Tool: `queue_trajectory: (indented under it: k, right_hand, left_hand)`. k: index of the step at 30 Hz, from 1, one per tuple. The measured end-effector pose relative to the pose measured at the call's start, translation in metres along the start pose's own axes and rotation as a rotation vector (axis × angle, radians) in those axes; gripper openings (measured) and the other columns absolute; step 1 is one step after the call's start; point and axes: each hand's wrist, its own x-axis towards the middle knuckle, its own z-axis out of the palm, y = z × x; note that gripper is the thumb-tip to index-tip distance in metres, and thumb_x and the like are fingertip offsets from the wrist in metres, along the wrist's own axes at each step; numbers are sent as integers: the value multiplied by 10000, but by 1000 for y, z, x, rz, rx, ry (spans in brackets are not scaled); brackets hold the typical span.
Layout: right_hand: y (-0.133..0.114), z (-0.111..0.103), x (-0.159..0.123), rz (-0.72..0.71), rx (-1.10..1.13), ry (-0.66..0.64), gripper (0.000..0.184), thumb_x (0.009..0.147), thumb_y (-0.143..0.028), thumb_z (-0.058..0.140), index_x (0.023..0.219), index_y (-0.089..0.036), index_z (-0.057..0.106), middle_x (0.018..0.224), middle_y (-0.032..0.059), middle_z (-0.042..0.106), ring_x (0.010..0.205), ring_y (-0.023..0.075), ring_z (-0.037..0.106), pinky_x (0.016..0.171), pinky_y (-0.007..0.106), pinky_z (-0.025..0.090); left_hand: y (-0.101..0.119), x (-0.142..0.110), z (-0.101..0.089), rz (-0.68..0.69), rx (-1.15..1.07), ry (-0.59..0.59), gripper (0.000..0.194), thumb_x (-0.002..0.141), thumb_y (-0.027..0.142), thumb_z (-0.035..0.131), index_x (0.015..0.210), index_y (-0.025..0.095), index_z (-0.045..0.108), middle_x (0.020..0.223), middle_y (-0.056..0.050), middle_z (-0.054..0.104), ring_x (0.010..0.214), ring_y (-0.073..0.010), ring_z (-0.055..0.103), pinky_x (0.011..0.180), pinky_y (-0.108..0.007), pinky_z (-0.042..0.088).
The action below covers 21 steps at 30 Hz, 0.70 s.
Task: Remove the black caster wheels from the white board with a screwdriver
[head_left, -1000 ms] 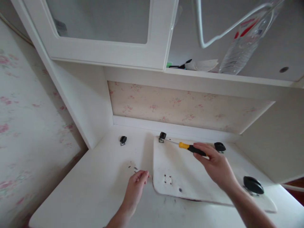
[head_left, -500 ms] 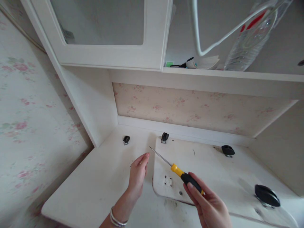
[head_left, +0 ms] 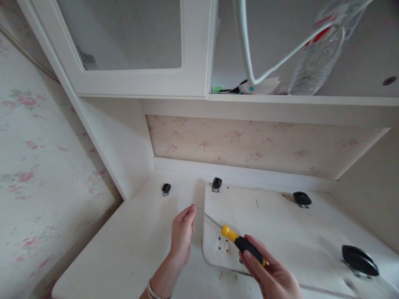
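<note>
A: Surroundings?
B: White board (head_left: 268,226) flat on white desk (head_left: 106,253). Black wheels: one small (head_left: 166,189) left of board, one (head_left: 217,183) at its far left corner, two (head_left: 302,199) (head_left: 360,260) towards the right. Shelf (head_left: 299,100) overhead, clear bottle (head_left: 311,68) on it. Right hand (head_left: 270,272) hides part of board's near edge.
A: Changes?
B: Screwdriver (head_left: 242,244) tip was at the corner wheel, then just short of the left fingertips; now meets them.
A: Hands?
B: Right grips screwdriver handle, shaft slanting up-left above board. Left hand (head_left: 182,234) raised beside board, thumb and finger pinched closed; anything between, cannot tell.
</note>
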Motion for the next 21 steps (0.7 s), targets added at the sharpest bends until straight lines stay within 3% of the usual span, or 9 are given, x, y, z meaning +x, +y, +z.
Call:
queue_trajectory:
  k: [4,7,10,14,17,21]
  right_hand:
    - [3,1,2,-130,-162,17,473,569,-480,856,1007,-311,798,1249,34,698,1219,306,600,929,300,539]
    - [-3,-1,2,-195,-251,-4,467,615,-511,821,1024,-287,794,1249,52,697,1153,291,641,884,294,557]
    - [-24,-3,4,-255,-352,36,516,696,-559,756,1112,-253,756,1163,75,730,1048,262,680,862,295,560]
    - [-66,3,20,-444,-545,157,517,771,-602,669,1141,-243,705,1083,78,739,941,230,687,793,289,568]
    - [-92,15,42,-643,-666,69,413,869,-531,592,1148,-237,670,1180,86,692,950,206,679,727,271,570]
    - [-110,33,72,-889,-859,-47,282,953,-393,499,1123,-219,642,1179,91,675,951,196,672,736,291,552]
  left_hand:
    - [-5,6,-2,0,-39,39,417,691,537,778,785,155,642,576,100,246,528,-69,152,457,-216,141]
    - [-8,14,-11,22,21,101,431,699,550,754,845,154,674,561,95,322,504,-71,210,458,-214,179]
    - [-16,23,-30,116,325,110,439,767,589,663,846,160,710,574,46,510,511,-105,378,494,-235,287]
    - [-38,28,-60,261,818,-72,399,878,511,529,773,187,737,781,-58,730,722,-201,627,687,-276,427]
    - [-53,27,-73,259,1116,-135,373,939,379,434,829,207,746,907,-76,759,845,-212,685,766,-279,444]
    - [-60,23,-77,237,1381,-139,356,946,282,409,815,221,734,935,-59,753,846,-191,705,726,-264,434]
